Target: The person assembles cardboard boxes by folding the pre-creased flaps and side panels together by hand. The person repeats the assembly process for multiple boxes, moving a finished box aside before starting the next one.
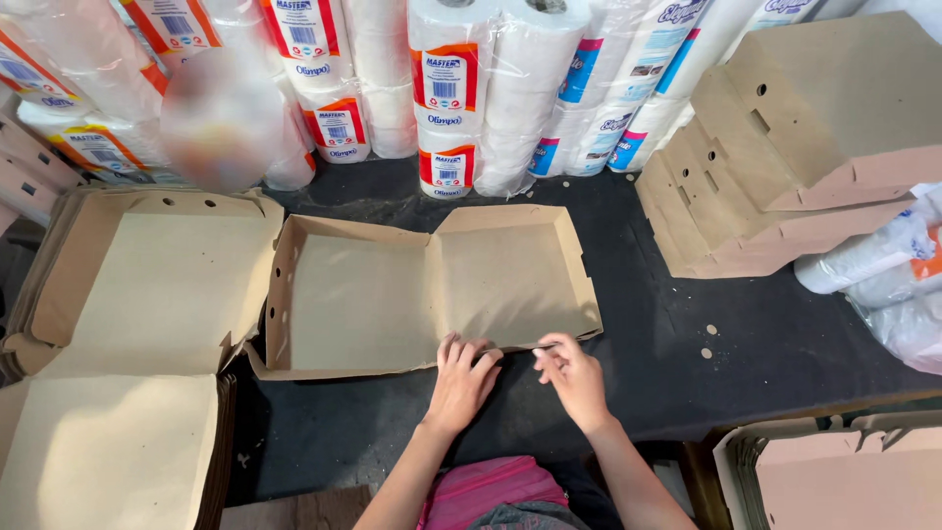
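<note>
Both hands worked the near edge of a brown cardboard box [432, 294] lying opened out on the dark table [785, 344]. Her left hand [459, 383] lay flat with fingers pressed together on the front flap [469, 350], fingertips aimed at twelve o'clock. Just at its three o'clock, the right hand [572, 378] curled and pinched the flap's edge between thumb and forefinger. The two hands sat near each other without touching. At nine o'clock from the box rested a second opened carton [157, 285], and below that a stack of flat cardboard sheets [108, 451]. At two o'clock lay a pile of folded box blanks [785, 147]. Farthest off, at twelve o'clock, stood wrapped packs of paper rolls [471, 88] along the table's back edge.
</note>
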